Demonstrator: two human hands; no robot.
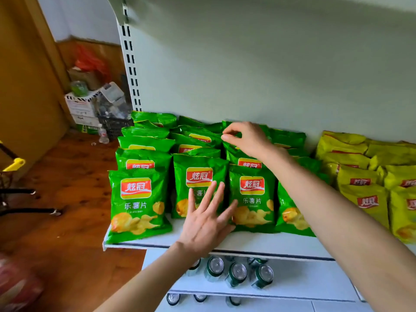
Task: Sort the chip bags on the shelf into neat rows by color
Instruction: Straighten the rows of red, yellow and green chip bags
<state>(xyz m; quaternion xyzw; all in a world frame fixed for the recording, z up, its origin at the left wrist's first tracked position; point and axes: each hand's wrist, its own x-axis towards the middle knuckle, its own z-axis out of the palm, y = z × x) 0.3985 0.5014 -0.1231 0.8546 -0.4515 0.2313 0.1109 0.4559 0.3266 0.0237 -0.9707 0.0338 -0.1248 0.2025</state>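
I have the green bags (137,199) standing in four front-to-back rows on the left part of the shelf (247,243). The yellow bags (364,199) are grouped just beside them on the right. All are glossy foil pillows puffed with air, each with a red and yellow logo and chips printed low on the front.

I judge them very light, soft and slippery, easy to topple, and crushable if squeezed at the belly. The flat crimped seam along the top looks like the safest place to take hold.

My right hand (245,138) reaches to the back of the third row, and its fingers (227,138) seem to pinch the top seam of a rear bag (231,147). My left hand (207,212) lies flat against the front bags of the second and third rows, fingers straight and spread, steadying them.
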